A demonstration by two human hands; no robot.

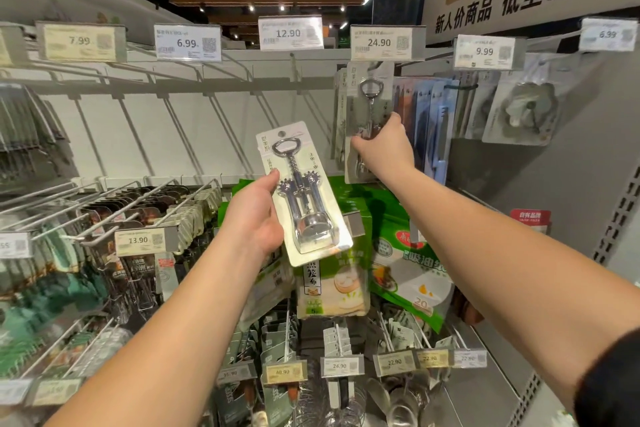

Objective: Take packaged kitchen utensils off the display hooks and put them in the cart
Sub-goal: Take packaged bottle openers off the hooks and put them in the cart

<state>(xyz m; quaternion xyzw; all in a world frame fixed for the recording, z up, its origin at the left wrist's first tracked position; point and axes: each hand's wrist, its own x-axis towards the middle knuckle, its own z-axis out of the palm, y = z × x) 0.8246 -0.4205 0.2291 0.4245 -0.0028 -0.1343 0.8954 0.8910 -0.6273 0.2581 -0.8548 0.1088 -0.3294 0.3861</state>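
While a carded corkscrew (304,198) is held in the left grip (256,215), its tilt is rightward. Farther right, a hanging corkscrew pack (369,104) is clasped by the right grip (384,149).

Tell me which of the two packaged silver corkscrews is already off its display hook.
The silver winged corkscrew on a white card, held free by the left hand. The other corkscrew pack, gripped by the right hand, hangs under the 24.90 price tag.
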